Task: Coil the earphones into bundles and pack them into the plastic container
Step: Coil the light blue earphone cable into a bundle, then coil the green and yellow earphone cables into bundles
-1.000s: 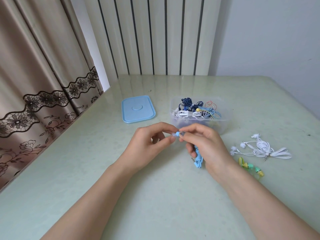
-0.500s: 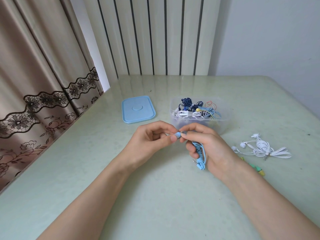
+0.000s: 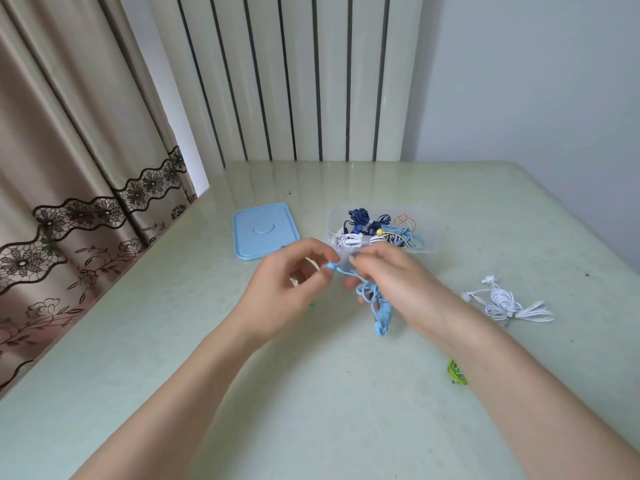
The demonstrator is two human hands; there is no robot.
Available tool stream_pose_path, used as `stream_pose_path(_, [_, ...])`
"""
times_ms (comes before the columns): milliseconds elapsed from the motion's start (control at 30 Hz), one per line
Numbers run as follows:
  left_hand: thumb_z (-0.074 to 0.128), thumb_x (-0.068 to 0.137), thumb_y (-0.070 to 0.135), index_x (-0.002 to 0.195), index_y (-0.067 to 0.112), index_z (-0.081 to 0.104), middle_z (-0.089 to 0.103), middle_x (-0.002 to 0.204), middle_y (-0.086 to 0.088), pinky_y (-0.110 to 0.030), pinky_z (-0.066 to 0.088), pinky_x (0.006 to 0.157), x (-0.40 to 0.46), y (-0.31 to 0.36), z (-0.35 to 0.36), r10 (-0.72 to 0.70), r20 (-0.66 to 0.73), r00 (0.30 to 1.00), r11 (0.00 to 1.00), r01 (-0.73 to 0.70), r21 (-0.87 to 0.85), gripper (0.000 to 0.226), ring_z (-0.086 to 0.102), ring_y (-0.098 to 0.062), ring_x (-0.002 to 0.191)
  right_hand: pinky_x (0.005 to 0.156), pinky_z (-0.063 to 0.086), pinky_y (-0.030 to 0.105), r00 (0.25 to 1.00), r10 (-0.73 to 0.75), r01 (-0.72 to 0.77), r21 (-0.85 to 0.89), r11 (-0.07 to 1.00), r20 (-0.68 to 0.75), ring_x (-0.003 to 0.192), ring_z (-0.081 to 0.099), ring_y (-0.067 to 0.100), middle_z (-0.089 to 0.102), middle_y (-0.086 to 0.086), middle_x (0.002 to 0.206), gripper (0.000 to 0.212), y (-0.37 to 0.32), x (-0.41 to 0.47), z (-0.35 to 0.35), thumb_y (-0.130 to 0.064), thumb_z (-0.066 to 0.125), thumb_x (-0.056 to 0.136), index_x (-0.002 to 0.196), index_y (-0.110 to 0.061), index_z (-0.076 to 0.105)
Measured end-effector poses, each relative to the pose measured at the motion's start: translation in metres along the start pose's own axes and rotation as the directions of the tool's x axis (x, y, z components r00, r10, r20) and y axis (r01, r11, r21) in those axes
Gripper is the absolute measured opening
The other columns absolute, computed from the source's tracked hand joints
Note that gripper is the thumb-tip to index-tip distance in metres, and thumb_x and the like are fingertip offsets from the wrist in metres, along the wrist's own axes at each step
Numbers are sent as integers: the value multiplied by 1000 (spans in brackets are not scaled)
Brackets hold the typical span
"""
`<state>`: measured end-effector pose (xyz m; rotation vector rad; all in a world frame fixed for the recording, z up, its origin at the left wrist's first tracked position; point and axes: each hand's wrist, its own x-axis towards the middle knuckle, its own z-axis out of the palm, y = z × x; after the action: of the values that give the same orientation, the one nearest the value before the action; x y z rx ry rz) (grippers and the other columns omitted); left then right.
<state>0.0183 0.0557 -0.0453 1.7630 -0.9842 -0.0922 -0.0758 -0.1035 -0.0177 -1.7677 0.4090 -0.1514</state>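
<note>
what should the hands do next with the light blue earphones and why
Probably wrap the loose earbud end around the light blue earphones bundle: the left hand pinches an earbud drawn out from the coil that the right hand holds, so it isn't ready for the container.

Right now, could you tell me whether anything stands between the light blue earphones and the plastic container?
Nothing visible does. The light blue earphones, held by both hands, are just in front of the plastic container; it is open, its lid lying on the table to its left.

Pale green glossy table (image 3: 173, 358) filling the lower frame, beige curtain (image 3: 69, 133) with dark lace floral trim at 9 to 10 o'clock, white ribbed radiator (image 3: 294, 77) with dark gaps at 12 o'clock, plain grey-white wall (image 3: 536, 81) at 2 o'clock.
</note>
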Motion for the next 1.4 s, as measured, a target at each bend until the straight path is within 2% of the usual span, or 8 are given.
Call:
stream_pose_path(267, [71,90,25,98,21,66,66,81,13,-28,51,72,96,38,-7,61,44,997,907,-74,414,10,65,-15,76,71,48,34,960,-226,120,-488,865,-163,83,64,25,70,6,92,31,-63,74,-48,-38,41,97,98,-11,56])
stream_pose_path(400, [67,87,28,97,22,64,72,93,4,-37,54,79,125,14,18,-72,100,992,797,-3,603,12,64,-25,86,71,36,32,979,-199,113,-727,677,-33,88,55,29,62,11,91,38,-37,96,-50,-30,33,102,76,-13,55])
stream_pose_path(600, [58,92,31,96,16,72,70,99,-6,-36,50,77,130,0,29,-183,161,970,666,2,746,20,62,-31,98,83,50,36,978,-211,146,-740,656,6,94,60,29,67,5,101,27,-25,93,-64,-30,40,98,102,-17,63])
stream_pose_path(867, [50,101,26,127,23,64,62,129,1,-39,45,100,123,-6,20,-79,234,969,769,-90,633,30,59,-22,116,105,39,37,996,-81,90,-633,769,44,124,53,26,60,6,136,57,-25,83,-69,-51,26,101,121,-18,68])
stream_pose_path(1033, [39,103,23,103,17,72,68,116,-2,-31,36,100,118,-18,27,-147,353,924,670,-169,722,33,56,-20,102,101,39,41,996,41,32,-775,631,75,120,46,25,62,11,115,74,-10,74,-56,-59,6,97,120,-20,64])
stream_pose_path(1200, [37,105,27,120,19,66,64,121,-8,-37,40,101,121,-1,23,-253,337,907,668,-88,739,34,56,-29,117,99,42,37,992,-124,100,-639,763,7,114,56,26,64,6,124,53,-27,67,-61,-49,22,102,111,-22,67])
stream_pose_path(1300, [39,106,29,133,23,58,58,133,-7,-37,41,102,112,13,15,-203,252,946,707,-36,706,34,54,-29,121,89,49,39,931,-359,215,-705,676,-60,98,60,26,67,2,104,26,-33,57,-67,-36,40,99,103,-19,60])
stream_pose_path(1400, [43,105,29,131,23,57,56,133,-3,-37,43,100,95,19,8,-128,182,975,762,-20,647,30,56,-27,118,80,52,35,950,-311,149,-819,555,-38,88,62,25,63,-1,90,10,-44,32,-75,-22,52,90,95,-22,60])
